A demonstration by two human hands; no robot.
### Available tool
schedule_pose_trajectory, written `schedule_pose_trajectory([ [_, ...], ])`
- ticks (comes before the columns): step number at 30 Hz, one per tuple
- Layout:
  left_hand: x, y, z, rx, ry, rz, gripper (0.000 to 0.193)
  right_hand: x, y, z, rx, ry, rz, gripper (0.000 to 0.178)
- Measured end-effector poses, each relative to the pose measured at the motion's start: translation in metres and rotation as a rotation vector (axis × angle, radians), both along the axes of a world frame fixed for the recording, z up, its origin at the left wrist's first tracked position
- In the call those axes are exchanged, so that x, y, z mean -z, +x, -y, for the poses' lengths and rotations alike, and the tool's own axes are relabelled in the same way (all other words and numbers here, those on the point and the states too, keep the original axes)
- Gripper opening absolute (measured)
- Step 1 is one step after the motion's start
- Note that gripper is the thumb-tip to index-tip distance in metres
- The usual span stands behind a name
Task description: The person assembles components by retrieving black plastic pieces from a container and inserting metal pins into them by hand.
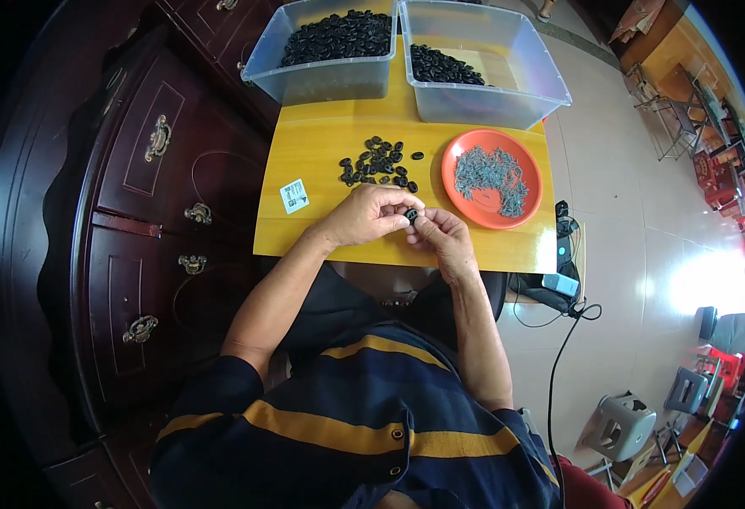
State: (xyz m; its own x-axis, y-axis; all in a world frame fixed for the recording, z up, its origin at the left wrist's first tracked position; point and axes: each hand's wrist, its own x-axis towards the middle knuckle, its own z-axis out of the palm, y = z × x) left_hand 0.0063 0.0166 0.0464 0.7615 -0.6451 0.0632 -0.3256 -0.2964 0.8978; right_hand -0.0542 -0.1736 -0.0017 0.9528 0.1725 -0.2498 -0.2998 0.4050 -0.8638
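Near the front edge of the yellow table (pixel 305 229), my left hand (pixel 364 214) and my right hand (pixel 447 240) meet around one small black oval plastic piece (pixel 411 215). The fingertips of both hands pinch it; whether a thin part is held with it, I cannot make out. Just beyond my left hand lies a loose pile of similar black oval pieces (pixel 378 159). To the right of the hands stands an orange-red plate (pixel 477 219), which holds a heap of small thin grey pieces (pixel 491 174).
Two clear plastic bins, the left bin (pixel 330 81) and the right bin (pixel 483 100), stand at the table's far side with black pieces inside. A white label card (pixel 294 196) lies at left. Dark wooden drawers (pixel 148 212) flank the table; a black cable (pixel 552 373) hangs at right.
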Motion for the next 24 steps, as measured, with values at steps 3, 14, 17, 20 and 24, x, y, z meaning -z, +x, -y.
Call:
schedule_pose_trajectory([
  [3, 0.000, 0.001, -0.002, 0.008, 0.000, -0.020, 0.031, 0.000, 0.000, 0.003, -0.051, -0.026, 0.003, 0.020],
  [14, 0.000, 0.008, -0.007, 0.078, 0.012, -0.075, 0.030, 0.000, 0.000, -0.001, -0.066, 0.040, -0.047, 0.019],
  [17, -0.002, 0.010, -0.006, 0.096, 0.057, -0.091, 0.035, 0.000, 0.001, -0.001, -0.056, 0.042, -0.053, 0.018],
  [20, -0.016, 0.001, -0.002, 0.031, 0.137, -0.005, 0.045, 0.004, 0.003, -0.001, -0.046, 0.069, -0.082, 0.018],
  [24, -0.018, -0.019, 0.014, -0.130, 0.197, 0.296, 0.053, -0.002, 0.003, -0.009, 0.055, 0.059, -0.060, 0.018],
])
